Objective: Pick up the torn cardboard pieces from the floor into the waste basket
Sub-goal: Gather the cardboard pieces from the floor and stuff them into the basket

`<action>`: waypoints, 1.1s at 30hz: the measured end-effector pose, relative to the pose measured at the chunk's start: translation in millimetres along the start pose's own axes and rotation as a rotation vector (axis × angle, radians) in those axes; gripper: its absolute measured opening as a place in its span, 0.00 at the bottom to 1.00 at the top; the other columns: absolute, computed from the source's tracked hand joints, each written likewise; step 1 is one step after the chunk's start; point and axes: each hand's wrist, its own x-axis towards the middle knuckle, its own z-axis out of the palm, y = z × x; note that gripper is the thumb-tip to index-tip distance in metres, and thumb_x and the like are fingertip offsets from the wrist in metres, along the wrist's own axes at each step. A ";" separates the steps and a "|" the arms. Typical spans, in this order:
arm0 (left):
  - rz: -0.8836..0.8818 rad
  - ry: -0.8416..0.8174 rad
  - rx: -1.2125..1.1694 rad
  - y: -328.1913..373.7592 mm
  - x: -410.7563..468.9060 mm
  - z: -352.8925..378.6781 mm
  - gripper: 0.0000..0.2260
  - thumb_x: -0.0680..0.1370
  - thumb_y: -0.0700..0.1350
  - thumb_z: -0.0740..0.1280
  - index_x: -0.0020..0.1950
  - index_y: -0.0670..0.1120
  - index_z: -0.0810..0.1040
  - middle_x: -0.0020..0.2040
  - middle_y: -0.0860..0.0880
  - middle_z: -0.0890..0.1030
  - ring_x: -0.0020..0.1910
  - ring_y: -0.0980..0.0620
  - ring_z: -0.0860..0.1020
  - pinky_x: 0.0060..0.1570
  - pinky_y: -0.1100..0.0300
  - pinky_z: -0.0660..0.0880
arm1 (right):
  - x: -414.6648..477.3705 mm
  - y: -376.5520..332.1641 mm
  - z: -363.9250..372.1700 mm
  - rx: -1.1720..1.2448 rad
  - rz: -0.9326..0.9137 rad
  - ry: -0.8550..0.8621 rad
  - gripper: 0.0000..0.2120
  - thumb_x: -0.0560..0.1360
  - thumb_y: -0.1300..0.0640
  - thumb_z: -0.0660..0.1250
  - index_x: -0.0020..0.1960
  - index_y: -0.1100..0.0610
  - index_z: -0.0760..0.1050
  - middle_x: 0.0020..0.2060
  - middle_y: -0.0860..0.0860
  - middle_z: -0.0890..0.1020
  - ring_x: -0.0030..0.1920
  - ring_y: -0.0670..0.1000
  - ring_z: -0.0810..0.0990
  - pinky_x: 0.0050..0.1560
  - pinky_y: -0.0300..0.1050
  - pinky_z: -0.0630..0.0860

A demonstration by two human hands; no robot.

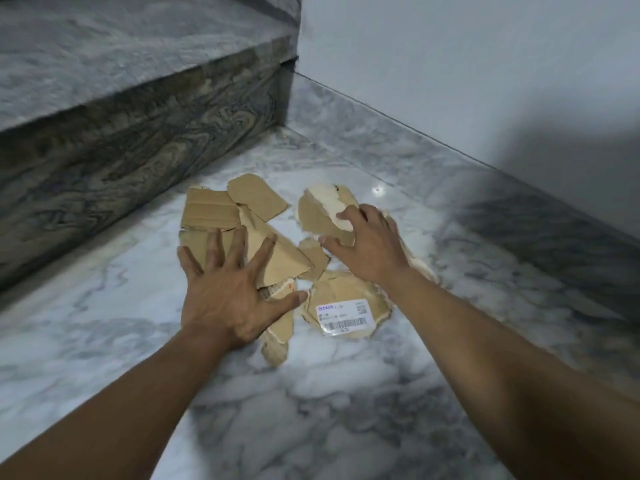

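Marble floor [346,393] under me looks slick and polished, so as I see it the nearest scraps, the labelled piece [348,315] and the sliver by my wrist, could skate away if I rake instead of lifting. My left hand [225,299] lies spread flat on the cardboard pieces [221,216], my right hand [367,244] is spread and curled over a torn piece [320,216], neither gripping yet. Beyond lie the step [138,133] and wall [450,64]; no waste basket is in view, so an overfull armful may shed bits on the way.
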 end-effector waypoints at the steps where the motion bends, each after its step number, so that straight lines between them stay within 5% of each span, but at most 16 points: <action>1: -0.001 -0.009 0.021 -0.3 0.6 0.8 0.47 0.64 0.85 0.38 0.80 0.67 0.41 0.83 0.51 0.45 0.81 0.40 0.39 0.71 0.29 0.36 | -9.5 -0.6 0.2 -0.013 0.005 0.034 0.25 0.73 0.33 0.65 0.62 0.49 0.72 0.60 0.53 0.75 0.62 0.59 0.72 0.64 0.57 0.65; 7: -0.004 -0.010 0.108 6.1 -7.4 -8.6 0.40 0.70 0.79 0.40 0.79 0.66 0.54 0.81 0.51 0.59 0.80 0.40 0.54 0.68 0.30 0.51 | -39.7 -19.1 -10.2 -0.284 0.046 -0.010 0.31 0.74 0.40 0.57 0.75 0.48 0.62 0.61 0.60 0.74 0.58 0.63 0.72 0.54 0.59 0.70; 10: 0.061 0.063 0.164 9.3 -6.6 -19.5 0.34 0.70 0.76 0.47 0.72 0.64 0.63 0.72 0.47 0.71 0.69 0.39 0.65 0.61 0.35 0.63 | -51.1 -30.1 -19.9 -0.320 0.062 -0.104 0.29 0.75 0.43 0.58 0.76 0.46 0.62 0.62 0.60 0.72 0.59 0.63 0.70 0.55 0.59 0.69; 12: 0.149 0.014 0.215 7.6 5.6 -25.8 0.38 0.67 0.79 0.47 0.74 0.64 0.58 0.78 0.45 0.61 0.75 0.36 0.58 0.64 0.28 0.59 | -74.7 -29.8 -19.5 -0.263 0.113 -0.072 0.27 0.75 0.39 0.57 0.72 0.46 0.66 0.60 0.59 0.71 0.59 0.63 0.69 0.56 0.59 0.68; 15: 0.159 -0.255 0.181 8.4 14.9 -25.5 0.45 0.62 0.83 0.41 0.77 0.70 0.36 0.83 0.53 0.38 0.79 0.34 0.40 0.68 0.22 0.48 | -112.3 -26.4 -15.4 -0.206 0.242 0.055 0.27 0.74 0.32 0.55 0.64 0.48 0.70 0.56 0.57 0.71 0.56 0.61 0.69 0.55 0.57 0.70; 18: 0.131 -0.195 0.233 20.6 -7.9 -23.7 0.47 0.62 0.82 0.41 0.79 0.65 0.49 0.82 0.49 0.53 0.78 0.35 0.53 0.68 0.33 0.59 | -130.1 -26.0 -17.0 -0.111 0.282 0.059 0.24 0.75 0.35 0.59 0.61 0.52 0.68 0.55 0.57 0.69 0.49 0.60 0.75 0.44 0.50 0.72; 22: 0.132 -0.013 0.138 30.3 -50.9 -23.2 0.34 0.69 0.74 0.58 0.67 0.54 0.67 0.65 0.45 0.70 0.64 0.38 0.66 0.47 0.47 0.71 | -159.7 -34.8 -20.2 0.023 0.394 0.083 0.23 0.72 0.35 0.67 0.57 0.50 0.68 0.55 0.51 0.66 0.38 0.58 0.78 0.38 0.45 0.73; 26: 0.106 0.052 -0.079 32.2 -91.7 -22.0 0.20 0.75 0.57 0.68 0.60 0.49 0.70 0.58 0.45 0.73 0.58 0.39 0.68 0.34 0.52 0.69 | -193.7 -45.3 -27.3 0.087 0.449 0.052 0.22 0.69 0.35 0.69 0.53 0.47 0.65 0.53 0.49 0.65 0.37 0.56 0.77 0.38 0.44 0.73; 30: 0.159 -0.020 -0.019 30.8 -126.6 -26.8 0.20 0.76 0.48 0.69 0.66 0.51 0.67 0.63 0.47 0.72 0.58 0.41 0.70 0.34 0.54 0.67 | -228.3 -49.8 -52.6 0.091 0.469 0.026 0.21 0.67 0.34 0.68 0.51 0.46 0.68 0.53 0.48 0.65 0.39 0.54 0.78 0.41 0.45 0.77; 33: 0.173 0.007 -0.024 29.0 -144.6 -44.1 0.21 0.76 0.46 0.69 0.66 0.50 0.66 0.60 0.47 0.73 0.50 0.42 0.75 0.34 0.53 0.67 | -237.0 -54.4 -97.0 0.101 0.438 0.078 0.20 0.65 0.33 0.67 0.47 0.45 0.68 0.51 0.46 0.67 0.37 0.50 0.76 0.36 0.43 0.70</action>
